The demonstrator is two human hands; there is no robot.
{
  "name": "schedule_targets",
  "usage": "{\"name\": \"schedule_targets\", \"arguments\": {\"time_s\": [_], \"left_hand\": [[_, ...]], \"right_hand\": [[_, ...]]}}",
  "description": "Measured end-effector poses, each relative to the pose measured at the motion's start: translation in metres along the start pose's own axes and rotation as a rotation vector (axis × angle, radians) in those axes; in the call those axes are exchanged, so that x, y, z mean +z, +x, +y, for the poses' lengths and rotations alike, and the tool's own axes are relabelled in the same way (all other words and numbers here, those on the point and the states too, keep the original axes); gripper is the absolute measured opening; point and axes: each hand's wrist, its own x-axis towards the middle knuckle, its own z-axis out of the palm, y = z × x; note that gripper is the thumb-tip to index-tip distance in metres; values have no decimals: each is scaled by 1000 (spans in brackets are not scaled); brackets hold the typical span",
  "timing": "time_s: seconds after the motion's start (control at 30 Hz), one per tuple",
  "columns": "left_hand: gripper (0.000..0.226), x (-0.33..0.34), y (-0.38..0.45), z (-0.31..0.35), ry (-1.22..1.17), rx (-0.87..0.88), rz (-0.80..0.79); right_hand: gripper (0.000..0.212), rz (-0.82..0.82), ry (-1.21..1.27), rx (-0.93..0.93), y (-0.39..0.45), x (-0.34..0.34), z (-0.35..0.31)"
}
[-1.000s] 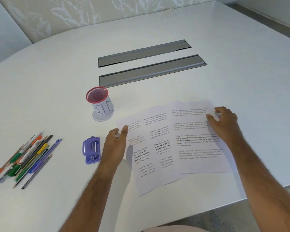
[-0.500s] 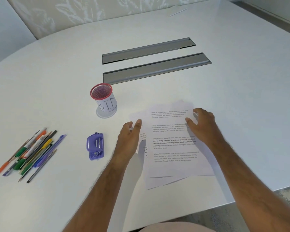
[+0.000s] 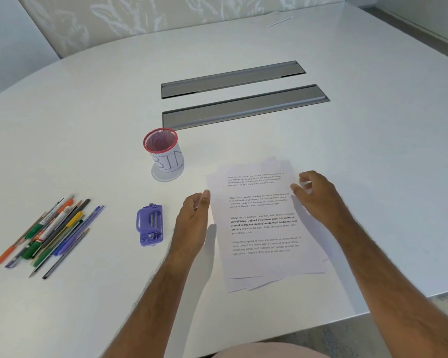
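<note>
The left hand (image 3: 193, 223) is held on its edge, fingers nearly straight and together, with the fingertips touching the left edge of the stack of paper (image 3: 264, 228). The right hand (image 3: 318, 197) is set at the opposite edge, fingers loosely bent and apart, the thumb tip at the paper's edge. No sheet is seen to be pinched. The stack is found on the table (image 3: 373, 151), to the right of the cup (image 3: 166, 156) and nearer the person than it. It is not yet squared, as corners of lower sheets are fanned out at its near end.

The sheets are judged to be light, thin and limp, and likely to slide over one another and over the smooth tabletop. If gripped at one corner, the stack would probably droop and splay. It is better pressed in from both long edges and then taken at mid-length, thumbs above and fingers beneath. Creasing is the main risk.

A purple stapler (image 3: 150, 224) lies nearer the person than the cup, a heap of pens (image 3: 49, 233) lies well to the cup's left, and two grey slots (image 3: 243, 107) are set beyond it.
</note>
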Motion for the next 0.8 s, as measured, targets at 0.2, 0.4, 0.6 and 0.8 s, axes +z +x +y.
{"name": "schedule_targets", "arguments": {"time_s": [0.2, 0.4, 0.6, 0.8], "left_hand": [[52, 7, -1, 8, 24, 53, -33], [72, 9, 5, 3, -27, 1, -36], [37, 14, 7, 6, -197, -90, -44], [18, 17, 12, 3, -392, -139, -150]], "right_hand": [[43, -61, 42, -16, -8, 11, -15], [63, -101, 46, -50, -13, 18, -17], [76, -113, -49, -77, -14, 28, -19], [72, -108, -70, -82, -14, 31, -20]]}}
